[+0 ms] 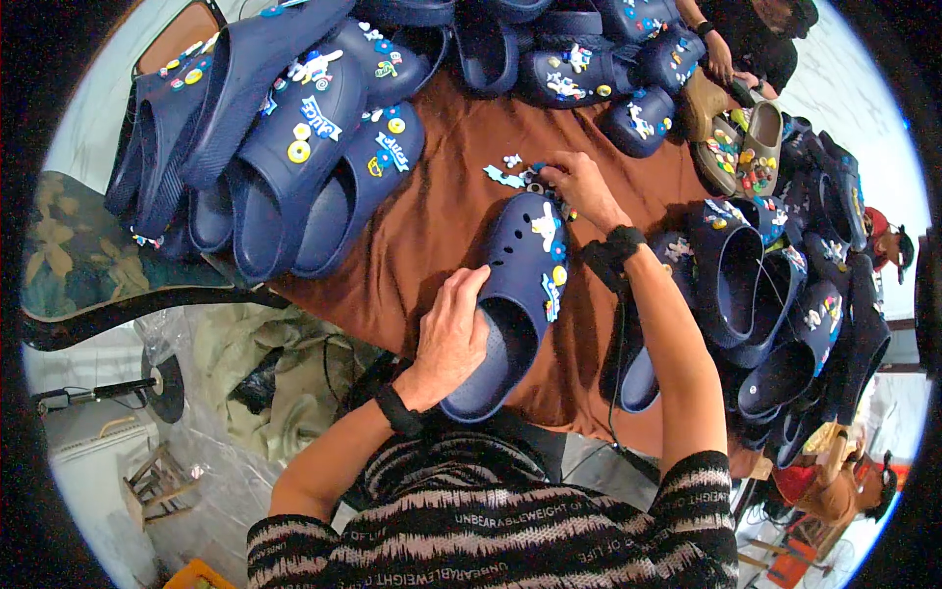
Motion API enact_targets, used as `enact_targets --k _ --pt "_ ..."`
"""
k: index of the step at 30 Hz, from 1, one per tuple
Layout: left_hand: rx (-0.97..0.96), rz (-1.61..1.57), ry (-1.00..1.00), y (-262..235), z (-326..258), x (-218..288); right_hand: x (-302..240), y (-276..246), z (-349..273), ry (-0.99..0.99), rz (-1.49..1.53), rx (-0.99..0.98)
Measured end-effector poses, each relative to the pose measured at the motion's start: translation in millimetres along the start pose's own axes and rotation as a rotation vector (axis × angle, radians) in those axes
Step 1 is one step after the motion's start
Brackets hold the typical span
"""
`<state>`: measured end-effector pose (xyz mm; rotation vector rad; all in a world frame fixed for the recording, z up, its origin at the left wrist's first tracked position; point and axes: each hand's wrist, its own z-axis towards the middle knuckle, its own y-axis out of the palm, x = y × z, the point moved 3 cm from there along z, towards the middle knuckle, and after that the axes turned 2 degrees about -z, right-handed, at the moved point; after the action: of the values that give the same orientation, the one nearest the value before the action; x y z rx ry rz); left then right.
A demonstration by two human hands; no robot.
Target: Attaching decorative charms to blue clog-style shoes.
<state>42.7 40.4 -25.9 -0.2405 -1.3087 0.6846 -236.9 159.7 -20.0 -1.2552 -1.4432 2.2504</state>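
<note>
A navy clog lies toe away from me on the brown cloth, with several colourful charms along the right side of its upper and bare holes on the left. My left hand grips the clog's left side near its opening, thumb and fingers around the rim. Past the toe, my right hand has its fingertips pinched together over a small heap of loose shoe charms. Whatever is between those fingertips is too small to make out.
Decorated navy clogs are stacked at left, along the back and at right. A brown clog pair with charms stands at back right. Brown cloth covers the table. Other people sit at the far right. A patterned chair stands left.
</note>
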Motion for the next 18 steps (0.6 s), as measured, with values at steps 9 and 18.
enact_targets --k 9,18 --pt "0.000 -0.012 0.008 -1.9 -1.2 0.6 -41.2 -12.0 -42.4 0.112 0.559 -0.222" --pt "-0.003 -0.006 0.023 -0.8 -1.2 1.9 -77.3 -12.1 -71.7 -0.045 0.344 -0.129"
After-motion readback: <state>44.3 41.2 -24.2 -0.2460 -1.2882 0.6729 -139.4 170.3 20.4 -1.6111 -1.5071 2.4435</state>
